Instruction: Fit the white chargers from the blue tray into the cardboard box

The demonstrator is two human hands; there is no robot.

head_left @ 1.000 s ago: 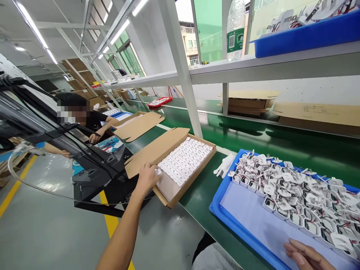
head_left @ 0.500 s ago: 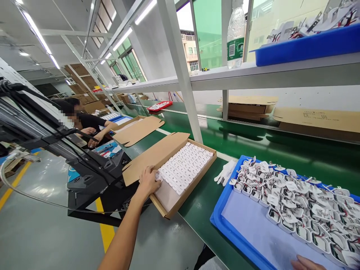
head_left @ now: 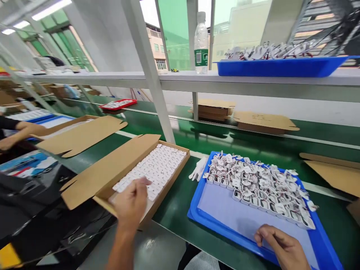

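My left hand (head_left: 132,202) is over the near end of an open cardboard box (head_left: 173,179), its fingers curled together and slightly blurred. Whether anything is in them is hidden. Rows of small white parts (head_left: 161,163) fill much of the box, and bare bottom shows at the near end. My right hand (head_left: 282,243) hovers above the front of a blue tray (head_left: 197,200), palm turned inward, fingers loosely bent and apart, with nothing visible in them. Toward the back of that tray stand many small white housings (head_left: 261,187) with wires and loose white flaps.
A white glove (head_left: 198,168) lies between box and tray. Another open carton (head_left: 84,135) is at the left, near a co-worker's arm (head_left: 17,135). A shelf above carries a water bottle (head_left: 201,45) and a blue bin (head_left: 281,67). A metal post (head_left: 153,75) rises behind the box.
My view has swung right. My left hand has drawn back from the parts' edge in the box, toward me. My right hand has come further into view over the blue tray.
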